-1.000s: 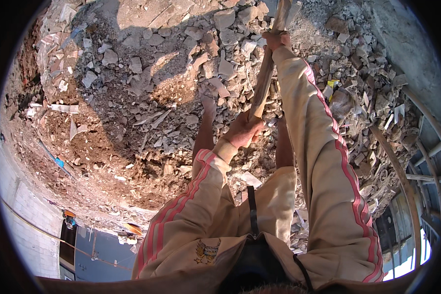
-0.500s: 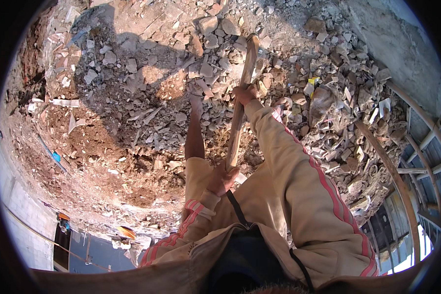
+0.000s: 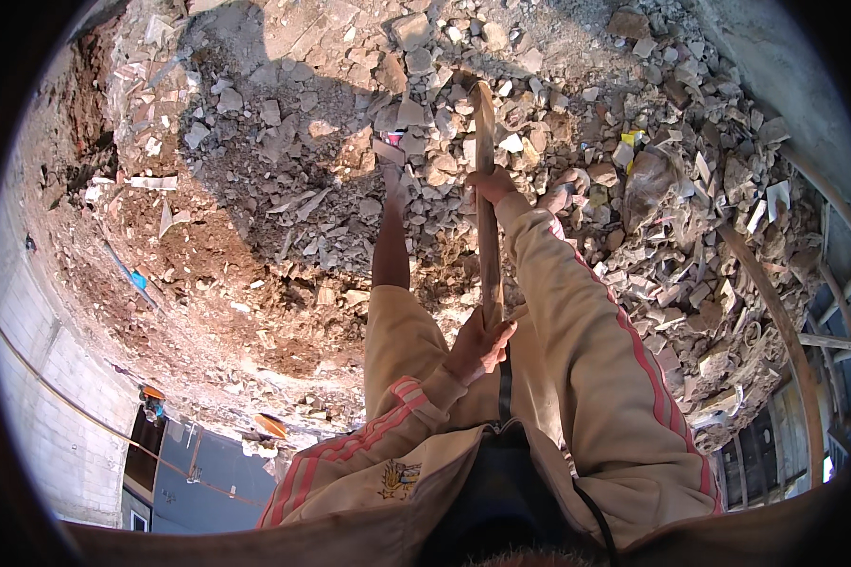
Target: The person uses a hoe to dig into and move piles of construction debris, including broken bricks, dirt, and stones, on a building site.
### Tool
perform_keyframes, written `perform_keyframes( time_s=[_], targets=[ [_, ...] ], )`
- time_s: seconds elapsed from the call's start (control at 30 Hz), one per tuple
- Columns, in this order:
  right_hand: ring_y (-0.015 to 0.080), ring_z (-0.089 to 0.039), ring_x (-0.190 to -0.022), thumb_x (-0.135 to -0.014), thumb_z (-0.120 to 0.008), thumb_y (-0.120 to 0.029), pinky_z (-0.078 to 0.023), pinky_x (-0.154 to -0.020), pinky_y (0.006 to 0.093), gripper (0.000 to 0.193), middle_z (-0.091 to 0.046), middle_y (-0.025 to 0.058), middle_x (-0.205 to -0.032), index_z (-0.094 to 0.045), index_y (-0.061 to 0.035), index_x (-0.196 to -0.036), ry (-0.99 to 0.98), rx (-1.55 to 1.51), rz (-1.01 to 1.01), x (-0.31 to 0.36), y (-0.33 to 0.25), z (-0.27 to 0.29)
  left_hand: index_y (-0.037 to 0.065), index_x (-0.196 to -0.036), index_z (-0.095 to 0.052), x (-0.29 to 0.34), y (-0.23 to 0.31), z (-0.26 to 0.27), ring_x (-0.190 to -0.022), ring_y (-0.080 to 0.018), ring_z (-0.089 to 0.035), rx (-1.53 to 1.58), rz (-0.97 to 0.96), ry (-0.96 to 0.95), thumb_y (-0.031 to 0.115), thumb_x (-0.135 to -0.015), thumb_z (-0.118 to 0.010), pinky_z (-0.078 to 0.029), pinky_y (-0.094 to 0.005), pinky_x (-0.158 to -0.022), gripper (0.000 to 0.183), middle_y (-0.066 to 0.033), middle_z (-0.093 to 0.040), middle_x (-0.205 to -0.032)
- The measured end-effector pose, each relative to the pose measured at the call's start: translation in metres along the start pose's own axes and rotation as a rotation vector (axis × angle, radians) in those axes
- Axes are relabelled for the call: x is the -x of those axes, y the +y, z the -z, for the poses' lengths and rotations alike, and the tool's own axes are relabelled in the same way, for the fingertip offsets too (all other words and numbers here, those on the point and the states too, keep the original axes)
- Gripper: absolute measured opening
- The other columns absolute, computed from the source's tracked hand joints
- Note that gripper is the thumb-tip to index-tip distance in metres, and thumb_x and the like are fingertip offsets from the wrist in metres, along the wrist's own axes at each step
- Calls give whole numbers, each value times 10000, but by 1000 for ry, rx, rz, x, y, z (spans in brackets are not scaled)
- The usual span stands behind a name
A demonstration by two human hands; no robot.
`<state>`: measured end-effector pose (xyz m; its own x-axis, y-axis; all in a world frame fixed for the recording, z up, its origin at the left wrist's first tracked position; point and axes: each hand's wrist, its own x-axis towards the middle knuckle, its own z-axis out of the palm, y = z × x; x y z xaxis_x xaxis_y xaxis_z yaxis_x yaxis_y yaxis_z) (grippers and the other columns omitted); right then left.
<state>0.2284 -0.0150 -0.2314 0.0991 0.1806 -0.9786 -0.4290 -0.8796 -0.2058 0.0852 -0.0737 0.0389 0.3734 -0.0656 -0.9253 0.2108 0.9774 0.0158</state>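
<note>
A long, worn wooden tool handle (image 3: 487,236) runs out in front of me over the rubble. My left hand (image 3: 477,345) is closed around its near end, close to my thighs. Farther up the shaft, my right hand (image 3: 492,183) grips it from the right side. The handle's far end lies among broken stones, and I cannot make out a tool head there. My left foot (image 3: 390,156) stands on the rubble to the left of the shaft. The right foot (image 3: 560,192) is partly hidden by the sleeve.
Broken stones and tile shards (image 3: 425,198) cover the ground. At the right lie a clear plastic bag (image 3: 650,180), a yellow scrap (image 3: 631,142) and a curved wooden pole (image 3: 771,302). A concrete wall (image 3: 775,76) rises at the far right, a pale block wall (image 3: 52,369) at the left.
The handle has swung from a slant to nearly straight ahead, its near end and my left hand moving right. My right hand has shifted slightly right. The whole view has turned a little.
</note>
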Motion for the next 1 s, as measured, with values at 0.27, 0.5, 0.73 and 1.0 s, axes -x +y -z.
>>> perform_keyframes(
  time_s=[0.27, 0.5, 0.73, 1.0],
  targets=[
    [230, -605, -489, -710, -718, -165, -500, -447, 393, 258, -616, 136, -645, -591, 34, -813, -234, 142, 80, 71, -52, 99, 8, -1010, -524, 16, 48, -13, -713, -94, -519, -360, -163, -265, 270, -969, -544, -480, -263, -663, 265, -28, -533, -841],
    [172, -589, -542, -733, -695, -126, -483, -457, 305, 731, -605, 122, -778, -334, 15, -1353, -93, 318, 218, 248, -11, 293, 11, -1001, -579, -59, 83, 111, -634, -107, -578, -730, -282, 200, 289, -913, -617, -460, -247, -530, 294, -44, -603, -797],
    [420, -629, -805, -679, -675, -246, -491, -670, 498, 487, -644, 204, -874, -513, -102, -1114, 864, 840, 65, 594, 207, 462, 41, -938, -563, -43, 125, 267, -429, -165, -539, -1012, -90, 516, 343, -855, -686, -398, -294, -343, 337, -75, -589, -669],
    [430, -621, -753, -722, -639, -222, -484, -635, 509, 419, -637, 213, -829, -521, -117, -1110, 1320, 795, -80, 671, 271, 541, 45, -911, -547, -114, 157, 73, -460, -120, -461, -1174, -223, 248, 341, -879, -657, -368, -282, -397, 317, -33, -508, -617]
  ],
)
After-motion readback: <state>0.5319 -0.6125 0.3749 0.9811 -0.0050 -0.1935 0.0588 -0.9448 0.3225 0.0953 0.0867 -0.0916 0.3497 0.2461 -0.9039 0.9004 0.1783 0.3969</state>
